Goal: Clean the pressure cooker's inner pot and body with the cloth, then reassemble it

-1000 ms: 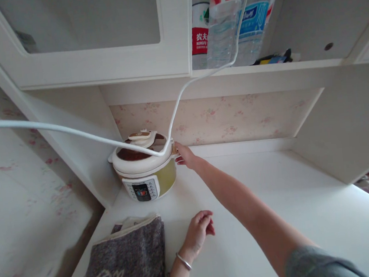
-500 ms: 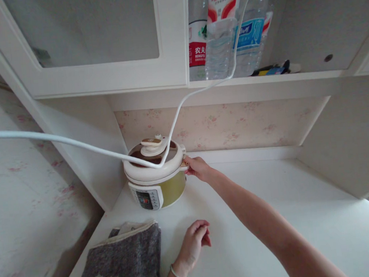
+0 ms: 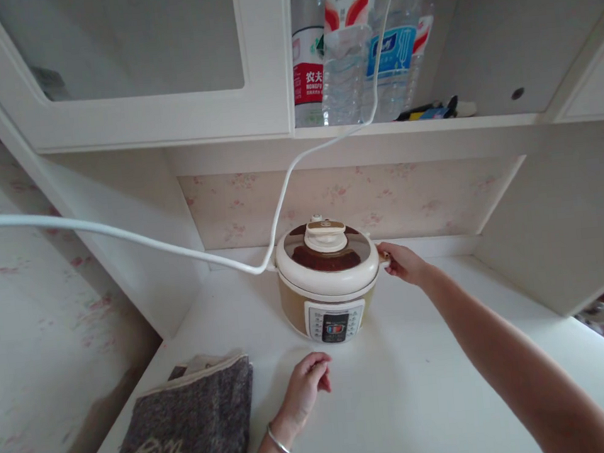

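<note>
An electric pressure cooker (image 3: 294,300) stands upright on the white counter (image 3: 425,400). It has a cream rim, a brown-topped lid with a knob, a gold-green body and a control panel facing me. My right hand (image 3: 404,263) is closed around the handle on the cooker's right side. My left hand (image 3: 305,383), with bangles at the wrist, is in front of the cooker, apart from it; its fingers are curled in and nothing shows in them. Left of that hand lies a folded dark grey towel (image 3: 193,422) with a pale pattern.
A white cord (image 3: 137,239) hangs across the view, in front of the cooker's left side. Overhead, an open cabinet shelf (image 3: 431,126) holds several plastic bottles (image 3: 352,51). A glass-paned cabinet door (image 3: 163,119) is at upper left. White side panels border the counter.
My right hand has moved the cooker to the right along the counter, and its panel has turned to face me. My left hand stays curled in nearly the same place.
</note>
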The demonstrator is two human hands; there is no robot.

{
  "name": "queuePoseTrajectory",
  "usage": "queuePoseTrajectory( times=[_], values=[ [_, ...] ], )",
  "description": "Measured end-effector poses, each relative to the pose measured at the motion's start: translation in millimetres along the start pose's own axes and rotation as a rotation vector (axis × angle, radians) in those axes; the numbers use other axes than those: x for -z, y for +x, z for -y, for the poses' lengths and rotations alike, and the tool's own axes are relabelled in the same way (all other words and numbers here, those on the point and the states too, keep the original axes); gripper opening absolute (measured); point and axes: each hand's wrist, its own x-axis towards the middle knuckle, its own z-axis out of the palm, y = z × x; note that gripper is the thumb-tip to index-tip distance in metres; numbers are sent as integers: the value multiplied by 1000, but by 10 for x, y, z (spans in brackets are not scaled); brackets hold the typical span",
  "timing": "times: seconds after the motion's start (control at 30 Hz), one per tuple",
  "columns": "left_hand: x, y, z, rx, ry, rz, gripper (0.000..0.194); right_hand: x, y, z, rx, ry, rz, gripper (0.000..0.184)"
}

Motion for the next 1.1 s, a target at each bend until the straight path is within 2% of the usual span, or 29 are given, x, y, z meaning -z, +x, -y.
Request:
queuePoseTrajectory(
  times=[0.1, 0.2, 0.3, 0.37, 0.4, 0.53, 0.6, 0.67, 0.77, 0.83, 0.9, 0.97, 1.1],
  values=[
    [-14, -8, -18, 11, 50, 19, 24, 282, -82, -27, 20, -97, -32, 23],
    [-35, -21, -39, 18, 96, 32, 25, 415, -183, 24, 49, -331, -159, 39],
    [-55, -33, -62, 21, 112, 31, 25, 376, -263, 175, 180, -664, -388, 42],
    [-64, -39, -72, 18, 119, 27, 26, 241, -311, 317, 319, -853, -515, 39],
    [-66, -41, -74, 16, 124, 27, 27, 140, -336, 394, 392, -918, -535, 38],
    [-60, -40, -46, -1, 141, 21, 26, -414, -439, 680, 715, -1060, -443, 42],
    [-52, -30, -14, -8, 141, 0, 26, -708, -461, 797, 820, -1126, -375, 51],
    [-47, -18, 22, -25, 135, -56, 29, -963, -443, 894, 793, -1183, -317, 60],
    [-47, -3, 62, -73, 108, -181, 37, -1239, -361, 991, 638, -1270, -244, 69],
    [-52, 4, 67, -117, 75, -212, 45, -1351, -303, 1017, 593, -1349, -234, 73],
    [-57, 14, 53, -156, 72, -194, 55, -1410, -261, 1017, 604, -1428, -256, 74],
    [-65, 35, 22, -169, 125, -166, 63, -1424, -236, 1009, 631, -1483, -264, 72],
    [-83, 110, -41, -124, 274, -109, 71, -1387, -206, 1016, 685, -1550, -202, 62]
  ],
)
